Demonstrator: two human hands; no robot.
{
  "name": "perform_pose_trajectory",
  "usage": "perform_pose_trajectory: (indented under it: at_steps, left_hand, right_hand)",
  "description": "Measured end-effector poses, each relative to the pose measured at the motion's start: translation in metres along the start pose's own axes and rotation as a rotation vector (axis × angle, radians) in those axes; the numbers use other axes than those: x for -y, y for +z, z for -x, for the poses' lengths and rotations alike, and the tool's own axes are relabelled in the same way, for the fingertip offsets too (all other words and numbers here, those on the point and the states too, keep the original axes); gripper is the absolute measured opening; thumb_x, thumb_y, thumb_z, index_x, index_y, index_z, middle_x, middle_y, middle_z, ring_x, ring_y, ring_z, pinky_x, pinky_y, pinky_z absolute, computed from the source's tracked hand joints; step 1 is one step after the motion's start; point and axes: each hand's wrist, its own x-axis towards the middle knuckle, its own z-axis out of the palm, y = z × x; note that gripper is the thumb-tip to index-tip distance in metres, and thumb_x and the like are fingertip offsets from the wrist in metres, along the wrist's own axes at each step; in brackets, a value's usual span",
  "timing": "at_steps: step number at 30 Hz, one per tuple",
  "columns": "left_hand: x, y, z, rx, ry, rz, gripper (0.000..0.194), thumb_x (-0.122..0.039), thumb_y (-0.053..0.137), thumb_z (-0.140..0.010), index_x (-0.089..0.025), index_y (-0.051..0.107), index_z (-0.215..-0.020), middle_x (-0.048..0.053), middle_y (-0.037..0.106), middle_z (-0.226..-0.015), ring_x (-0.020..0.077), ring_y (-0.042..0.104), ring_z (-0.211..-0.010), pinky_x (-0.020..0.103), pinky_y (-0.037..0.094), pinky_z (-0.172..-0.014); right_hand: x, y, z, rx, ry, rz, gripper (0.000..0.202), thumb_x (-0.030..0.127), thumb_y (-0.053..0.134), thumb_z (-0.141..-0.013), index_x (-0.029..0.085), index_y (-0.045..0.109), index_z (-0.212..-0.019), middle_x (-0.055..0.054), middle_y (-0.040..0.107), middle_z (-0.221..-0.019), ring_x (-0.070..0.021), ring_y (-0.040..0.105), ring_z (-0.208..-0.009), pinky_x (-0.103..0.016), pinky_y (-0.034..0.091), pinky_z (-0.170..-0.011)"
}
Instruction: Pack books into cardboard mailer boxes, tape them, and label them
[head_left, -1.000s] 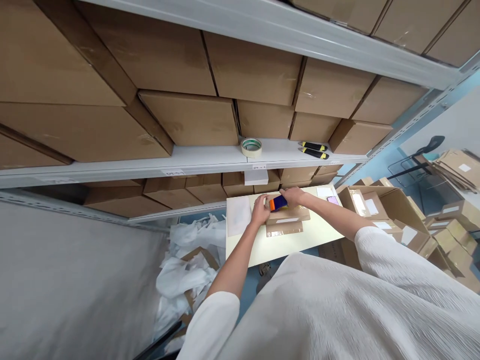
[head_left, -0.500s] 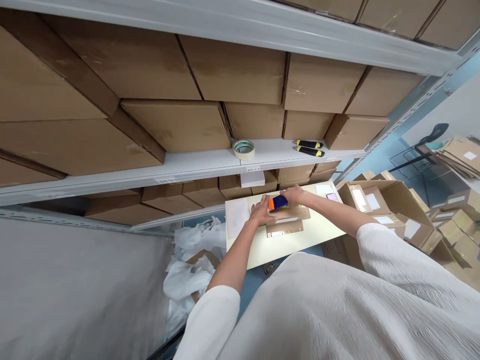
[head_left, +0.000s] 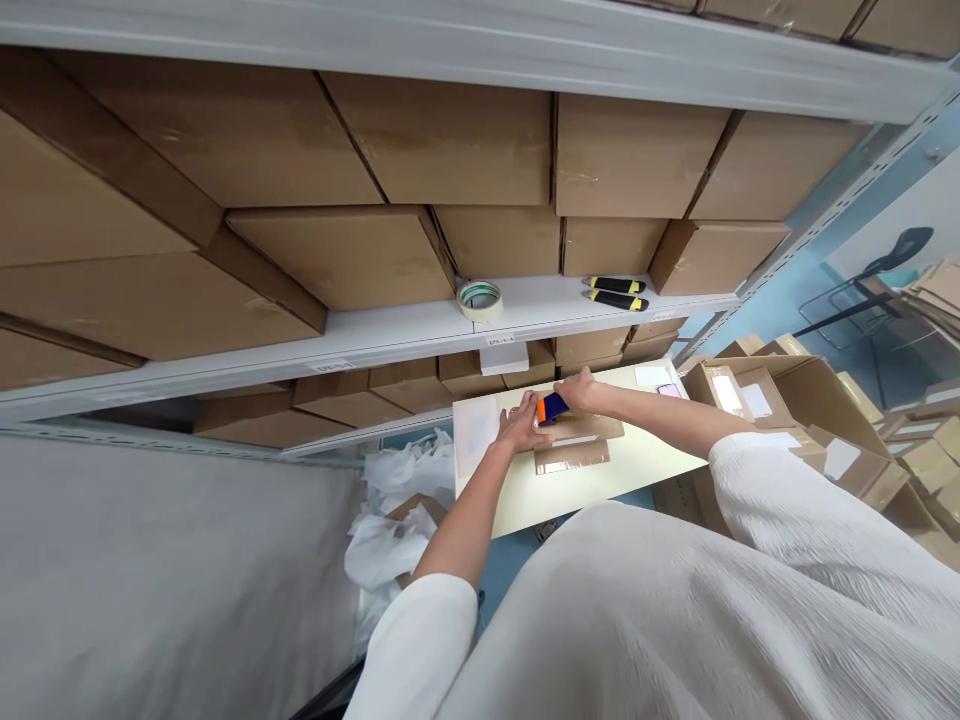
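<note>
The right hand (head_left: pixel 578 391), gripping the blue tool (head_left: pixel 553 406), has neared the spread left hand (head_left: pixel 520 424).

Since second ago: right hand (head_left: pixel 576 388) and blue, orange-ended tool (head_left: pixel 553 407) shifted slightly left along cardboard box (head_left: pixel 592 428). Left hand (head_left: pixel 519 426) spread wider, thumb reaching farther over box.

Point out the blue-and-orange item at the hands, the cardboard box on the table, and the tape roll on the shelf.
Blue-and-orange item (head_left: pixel 554 407), head view: blue part.
Cardboard box (head_left: pixel 591 428), head view: brown upper surface.
Tape roll (head_left: pixel 482 312), head view: outer side facing the camera.
</note>
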Motion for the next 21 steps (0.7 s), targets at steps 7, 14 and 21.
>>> perform_pose_trajectory:
  at_steps: [7,14,21]
  left_hand:
    - [-0.005,-0.002,0.0,0.046,-0.036,-0.077,0.133,-0.073,0.077,-0.08,-0.037,-0.005,-0.178,0.008,-0.007,-0.187,0.0498,0.032,-0.164,0.066,0.012,-0.135]
    - [-0.007,-0.002,0.001,0.061,-0.048,-0.08,0.134,-0.073,0.077,-0.08,-0.035,-0.007,-0.178,0.01,-0.01,-0.186,0.0481,0.031,-0.165,0.064,0.01,-0.136]
    - [-0.012,-0.005,0.005,0.07,-0.053,-0.064,0.134,-0.075,0.076,-0.08,-0.034,-0.006,-0.178,0.009,-0.011,-0.186,0.0482,0.03,-0.165,0.066,0.007,-0.136]
  right_hand:
    - [-0.011,0.004,0.004,0.012,-0.019,-0.019,0.061,0.021,0.083,-0.082,0.019,0.062,-0.14,-0.019,0.078,-0.123,-0.0364,0.075,-0.114,-0.05,0.048,-0.102]
    - [-0.033,0.023,0.009,-0.017,-0.021,-0.008,0.065,0.023,0.081,-0.084,0.021,0.058,-0.144,-0.019,0.077,-0.125,-0.0361,0.074,-0.115,-0.049,0.043,-0.103]
    - [-0.054,0.036,0.015,-0.022,-0.054,0.006,0.066,0.024,0.083,-0.082,0.021,0.058,-0.142,-0.017,0.077,-0.122,-0.034,0.074,-0.109,-0.045,0.041,-0.102]
